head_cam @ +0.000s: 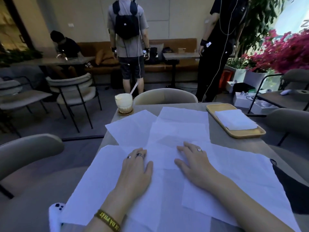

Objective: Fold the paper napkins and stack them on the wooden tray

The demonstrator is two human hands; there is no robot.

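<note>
Several unfolded white paper napkins (pixel 180 126) lie spread and overlapping across the table. My left hand (pixel 136 168) rests flat on them near the table's middle, fingers straight. My right hand (pixel 194 161) lies flat beside it, fingers spread on the same napkins. A wooden tray (pixel 245 133) stands at the table's far right, with a small stack of folded napkins (pixel 235 119) on it.
An iced drink with a straw (pixel 124 102) stands on a coaster at the far left corner. A black cloth (pixel 294 186) lies at the right edge. Chairs surround the table; two persons stand behind it, another sits far left.
</note>
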